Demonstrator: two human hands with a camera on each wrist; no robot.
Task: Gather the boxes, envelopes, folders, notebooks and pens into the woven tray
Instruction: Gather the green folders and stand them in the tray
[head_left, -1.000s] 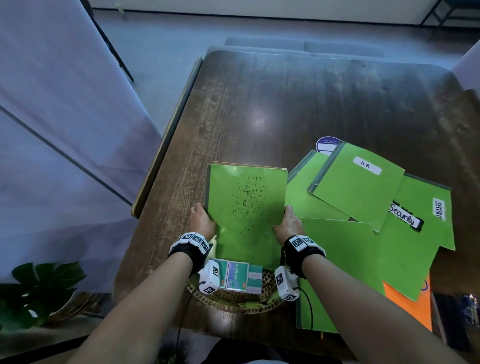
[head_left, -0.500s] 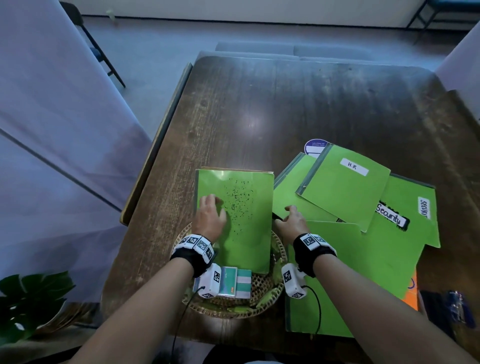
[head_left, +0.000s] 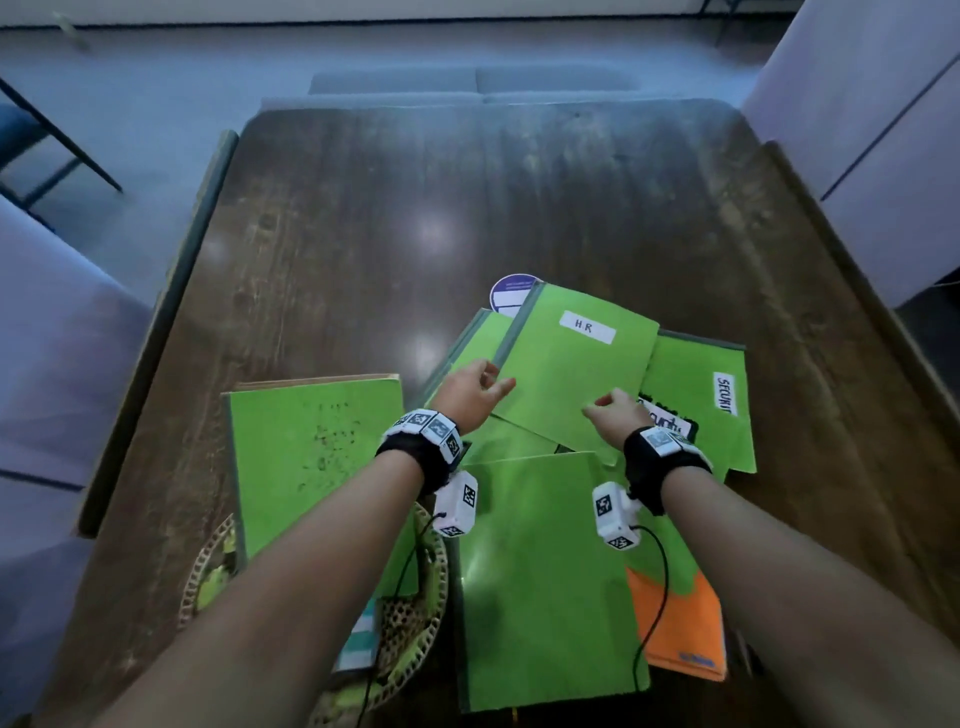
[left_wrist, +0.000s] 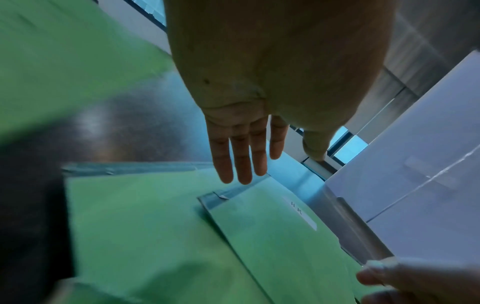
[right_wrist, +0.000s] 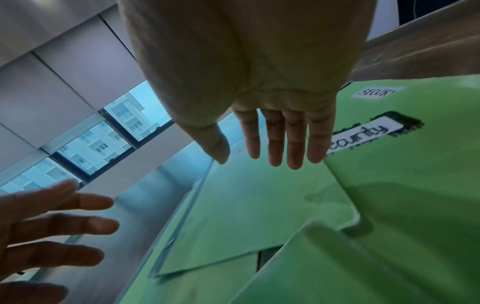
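Observation:
A green speckled folder lies across the round woven tray at the table's near left. To its right a heap of green folders spreads out, topped by one labelled "HR". Folders labelled "Security" lie under it. My left hand hovers over the HR folder's left edge, fingers straight, holding nothing. My right hand hovers over its near right corner, also empty and spread.
An orange folder sticks out under the pile at the near right. A large green folder lies nearest me. A round purple sticker peeks from behind the pile. A small striped box lies in the tray. Dark wooden table beyond.
Both hands have let go of the speckled folder, which now rests on the tray, and have moved right and forward to hover over the HR folder.

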